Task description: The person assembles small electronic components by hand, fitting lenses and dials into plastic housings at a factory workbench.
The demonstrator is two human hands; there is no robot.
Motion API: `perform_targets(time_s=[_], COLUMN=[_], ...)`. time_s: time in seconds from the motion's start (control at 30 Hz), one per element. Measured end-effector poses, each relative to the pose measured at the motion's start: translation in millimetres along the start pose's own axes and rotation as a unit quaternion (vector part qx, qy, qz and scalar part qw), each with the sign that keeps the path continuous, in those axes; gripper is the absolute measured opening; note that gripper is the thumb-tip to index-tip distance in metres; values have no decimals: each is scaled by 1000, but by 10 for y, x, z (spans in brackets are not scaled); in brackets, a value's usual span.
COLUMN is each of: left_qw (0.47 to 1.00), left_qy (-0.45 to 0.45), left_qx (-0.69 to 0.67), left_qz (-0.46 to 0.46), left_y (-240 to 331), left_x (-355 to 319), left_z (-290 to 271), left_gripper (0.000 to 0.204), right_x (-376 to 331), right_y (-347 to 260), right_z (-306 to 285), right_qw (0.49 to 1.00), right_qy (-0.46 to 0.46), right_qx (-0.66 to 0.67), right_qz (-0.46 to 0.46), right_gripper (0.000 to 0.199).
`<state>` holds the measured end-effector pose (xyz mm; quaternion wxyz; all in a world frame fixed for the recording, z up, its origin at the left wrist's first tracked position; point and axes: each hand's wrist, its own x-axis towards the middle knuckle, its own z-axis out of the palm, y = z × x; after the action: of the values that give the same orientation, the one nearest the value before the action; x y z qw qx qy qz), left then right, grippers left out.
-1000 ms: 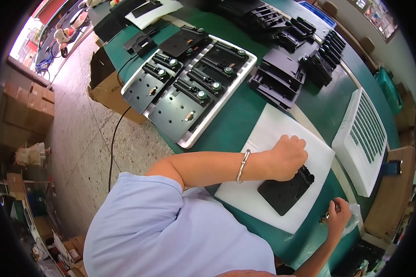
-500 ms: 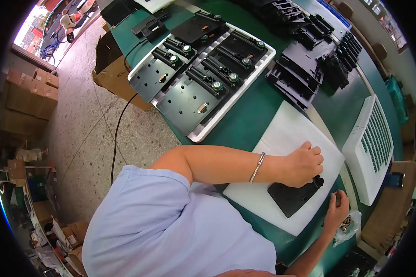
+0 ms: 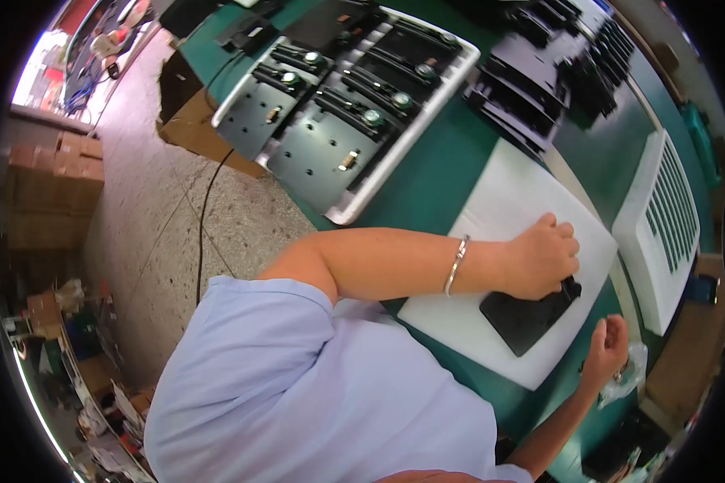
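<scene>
My left hand (image 3: 541,259) is closed, knuckles up, over the far edge of a flat black plastic plate (image 3: 525,324). Its fingertips are partly hidden beneath the hand. At the plate's right corner, a small black raised end shows beside my fingers. Under the plate lies a white foam sheet (image 3: 491,201). My right hand (image 3: 606,348) is held off the sheet's near right side with its fingers curled in; whatever is between them, if anything, cannot be made out. Right beside it is a clear plastic bag (image 3: 633,377), its contents now mostly hidden.
A white tray (image 3: 415,149) at the far left carries several black assemblies with metal plates. Stacked black plastic parts (image 3: 519,92) stand at the back right. A white slotted panel (image 3: 660,233) leans along the right. An open cardboard box (image 3: 209,129) sits beyond the table's left edge.
The whole view has shifted, so the table's things and both hands sit slightly higher in the picture. My left hand stays on the black plate. My right hand's fingers look more curled in.
</scene>
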<state>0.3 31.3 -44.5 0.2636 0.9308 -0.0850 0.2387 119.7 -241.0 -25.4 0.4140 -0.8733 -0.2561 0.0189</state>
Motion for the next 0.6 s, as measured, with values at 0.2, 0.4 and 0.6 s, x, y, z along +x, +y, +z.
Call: perform_targets(time_s=[0.2, 0.4, 0.6], left_qw=[998, 996, 997], left_qy=[-23, -39, -51], left_qx=[-49, -79, -61], left_qz=[12, 21, 21], left_y=[-56, -109, -71], left_x=[94, 108, 118], left_z=[-105, -147, -161], left_gripper=[32, 32, 33], right_x=[-9, -61, -92], right_y=[-269, -292, -211], right_z=[211, 220, 195], right_qw=[1000, 996, 997], right_qy=[5, 8, 5], right_qx=[-18, -80, -65], right_qz=[-25, -22, -40], right_gripper=[22, 17, 16])
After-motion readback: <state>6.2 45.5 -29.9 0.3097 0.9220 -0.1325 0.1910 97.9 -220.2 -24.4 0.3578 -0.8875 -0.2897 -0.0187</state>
